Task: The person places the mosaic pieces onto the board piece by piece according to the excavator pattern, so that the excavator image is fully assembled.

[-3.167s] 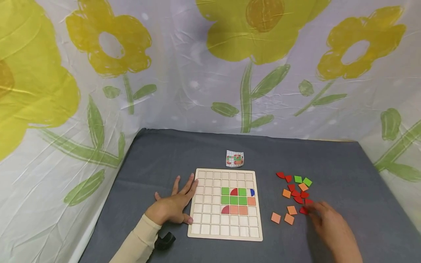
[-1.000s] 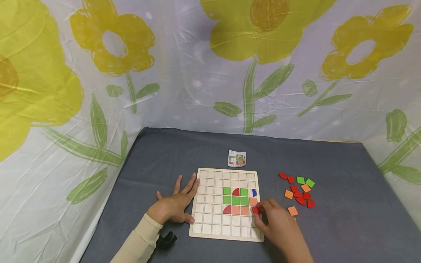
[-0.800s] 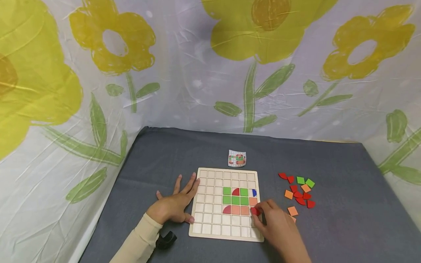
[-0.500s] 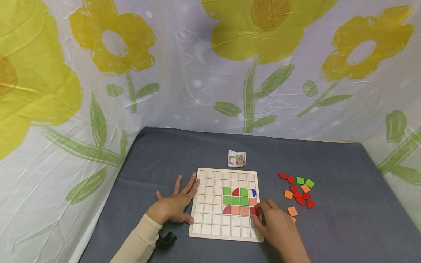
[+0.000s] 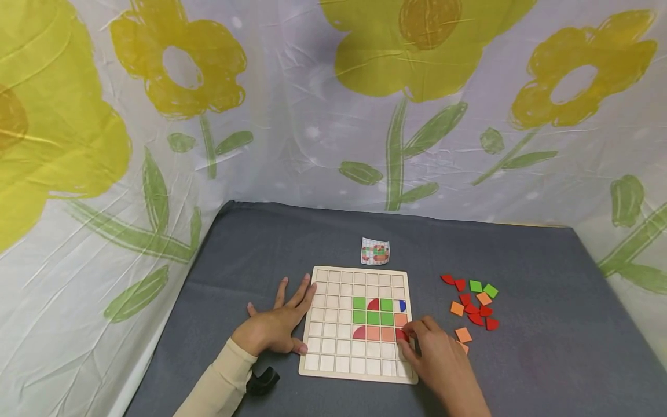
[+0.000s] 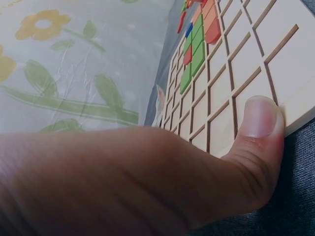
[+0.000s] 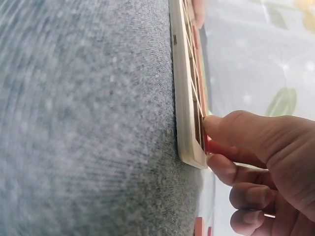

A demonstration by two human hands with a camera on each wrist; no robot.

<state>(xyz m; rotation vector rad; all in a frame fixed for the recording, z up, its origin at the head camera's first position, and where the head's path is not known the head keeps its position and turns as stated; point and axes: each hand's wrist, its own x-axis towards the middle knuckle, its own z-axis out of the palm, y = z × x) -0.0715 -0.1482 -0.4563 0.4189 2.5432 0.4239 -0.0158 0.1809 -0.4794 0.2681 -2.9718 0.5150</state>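
Note:
A square wooden grid board [image 5: 327, 346] lies on the dark cloth, with green and orange square tiles, red quarter-circle tiles and a blue half-round piece [image 5: 402, 306] in its cells. My right hand [image 5: 440, 354] pinches a red quarter-circle tile [image 5: 400, 335] between thumb and fingers, at a cell by the board's right edge. In the right wrist view the fingers partly cover this red tile [image 7: 207, 146]. My left hand [image 5: 273, 330] rests with spread fingers against the board's left edge. Its thumb [image 6: 260, 120] lies on the rim in the left wrist view.
Loose red, green and orange tiles [image 5: 475, 318] lie right of the board, some partly behind my right hand. A small printed card [image 5: 375, 252] with a coloured grid lies behind the board. A black curved object [image 5: 263, 381] sits by my left wrist. A flower-patterned curtain [image 5: 302, 116] hangs behind.
My right hand has carried a red tile from the loose pile leftward to the board. Over the last second the tile has shifted slightly left and down into the edge cell. The left hand stays put.

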